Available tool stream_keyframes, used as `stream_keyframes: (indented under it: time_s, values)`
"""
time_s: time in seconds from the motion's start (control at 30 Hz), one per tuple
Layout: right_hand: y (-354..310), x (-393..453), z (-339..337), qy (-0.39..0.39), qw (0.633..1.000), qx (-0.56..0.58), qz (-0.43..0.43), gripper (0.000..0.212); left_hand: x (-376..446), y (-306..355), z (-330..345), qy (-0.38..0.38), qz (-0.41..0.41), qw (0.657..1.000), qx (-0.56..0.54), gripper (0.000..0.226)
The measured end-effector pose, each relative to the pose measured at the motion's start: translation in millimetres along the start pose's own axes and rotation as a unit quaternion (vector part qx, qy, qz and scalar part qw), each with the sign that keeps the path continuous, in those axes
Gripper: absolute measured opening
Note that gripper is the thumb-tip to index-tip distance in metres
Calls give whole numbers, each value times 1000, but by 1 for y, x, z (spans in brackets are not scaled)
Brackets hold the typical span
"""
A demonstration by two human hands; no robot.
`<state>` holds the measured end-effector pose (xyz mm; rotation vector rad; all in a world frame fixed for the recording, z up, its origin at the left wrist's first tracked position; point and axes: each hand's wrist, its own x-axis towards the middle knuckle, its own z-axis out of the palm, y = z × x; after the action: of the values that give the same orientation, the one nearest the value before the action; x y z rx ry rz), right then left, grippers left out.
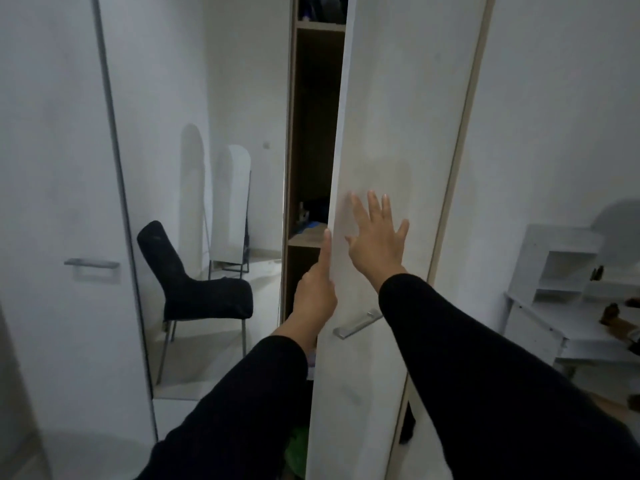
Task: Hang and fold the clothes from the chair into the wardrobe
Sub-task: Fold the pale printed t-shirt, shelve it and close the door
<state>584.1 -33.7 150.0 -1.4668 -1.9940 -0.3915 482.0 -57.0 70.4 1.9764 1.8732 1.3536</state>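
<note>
A white wardrobe door [388,116] stands partly ajar, showing a narrow dark slice of the wardrobe [311,133] with shelves and some dark items on them. My right hand [375,237] lies flat on the door's front with fingers spread. My left hand [317,292] touches the door's left edge, thumb pointing up; its fingers are hidden. A black chair [194,282] shows in the mirror to the left, with no clothes visible on it. The door's metal handle [356,323] sits below my right wrist.
A mirrored wardrobe door [207,98] fills the middle left, beside a white door with a handle [91,263]. A white shelf unit [561,289] with small objects stands at the right. Something green [298,452] lies low by the open door.
</note>
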Motion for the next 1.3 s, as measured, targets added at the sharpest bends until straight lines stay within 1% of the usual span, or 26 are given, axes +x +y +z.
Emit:
stream_keyframes:
  time_s: [0.07, 0.13, 0.2, 0.33, 0.43, 0.5, 0.63, 0.7, 0.77, 0.87, 0.97, 1.07, 1.13, 1.17, 1.23, 1.3]
  values:
    - [-5, 19, 18, 0, 1000, 5, -1, 78, 15, -18, 3, 26, 12, 997, 76, 97]
    - [-10, 38, 40, 12, 1000, 7, -13, 81, 33, -42, 7, 59, 27, 975, 213, 96]
    - [-17, 57, 64, 28, 999, 13, -24, 84, 53, -64, 5, 76, 52, 955, 283, 98]
    - [-26, 97, 107, 49, 998, 13, -42, 84, 97, -95, -4, 44, 58, 919, 388, 104]
    - [-29, 127, 135, 44, 997, -17, -58, 86, 132, -112, -1, 21, 26, 895, 445, 116]
    - [-30, 144, 153, 41, 996, -32, -69, 90, 154, -124, 6, 14, 4, 892, 452, 123]
    - [-28, 177, 184, 30, 996, -39, -73, 96, 190, -145, 21, 7, -20, 896, 444, 126]
    - [-29, 189, 198, 29, 997, -27, -71, 101, 205, -154, 30, 1, -32, 899, 437, 132]
    - [-31, 195, 211, 45, 997, 6, -69, 103, 217, -163, 39, 8, -41, 900, 434, 140]
    - [-33, 200, 223, 67, 996, 24, -56, 104, 227, -173, 46, 5, -44, 903, 428, 145]
    - [-35, 202, 225, 60, 996, 9, -58, 104, 230, -175, 44, -6, -31, 902, 430, 145]
    - [-35, 200, 217, 44, 998, 16, -49, 103, 228, -176, 38, -16, -21, 904, 427, 141]
    - [-37, 192, 211, 35, 998, 2, -47, 98, 222, -175, 34, -23, -9, 904, 427, 134]
    - [-38, 190, 204, 21, 999, -4, -44, 94, 219, -173, 30, -30, -5, 906, 422, 129]
    - [-42, 187, 185, -11, 999, 21, -30, 84, 212, -163, 19, -49, 4, 919, 391, 119]
    - [-50, 164, 185, -43, 997, 64, 9, 73, 193, -167, 16, -70, -9, 922, 381, 105]
